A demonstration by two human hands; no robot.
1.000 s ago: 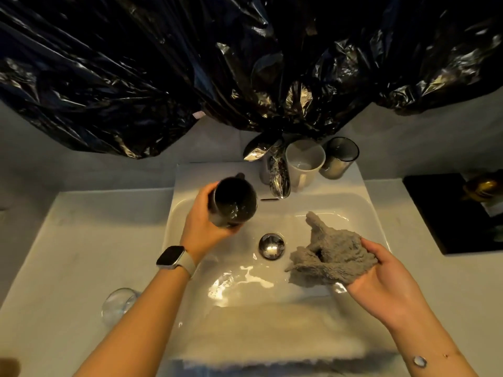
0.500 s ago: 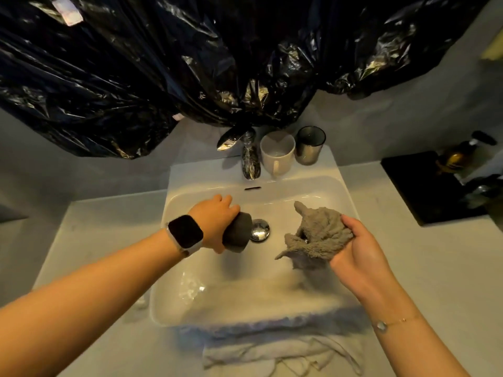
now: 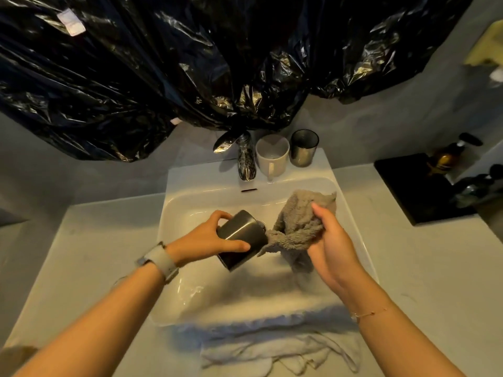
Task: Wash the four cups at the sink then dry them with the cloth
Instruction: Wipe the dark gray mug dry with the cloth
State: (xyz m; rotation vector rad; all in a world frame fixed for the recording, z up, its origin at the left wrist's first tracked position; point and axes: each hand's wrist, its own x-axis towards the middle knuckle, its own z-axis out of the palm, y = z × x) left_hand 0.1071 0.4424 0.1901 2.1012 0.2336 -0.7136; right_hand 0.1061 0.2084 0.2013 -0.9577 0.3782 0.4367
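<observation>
Over the white sink [image 3: 351,202], my left hand [image 3: 201,240] grips a dark cup [image 3: 239,240] tipped on its side, its mouth toward me and its base toward the cloth. My right hand [image 3: 332,246] holds a bunched grey cloth [image 3: 299,221], one corner of which touches the cup's base. On the sink's back ledge, right of the tap [image 3: 245,159], a white mug [image 3: 272,155] and a dark metallic cup [image 3: 303,148] stand upright.
Black plastic sheeting [image 3: 163,63] hangs over the wall behind the tap. A white towel [image 3: 277,352] is draped over the sink's front edge. A black tray [image 3: 413,186] with a bottle [image 3: 446,159] sits on the counter at right.
My left hand has turned the dark cup so its side faces up. The cloth in my right hand has come left and up to touch the cup. The view has pulled back.
</observation>
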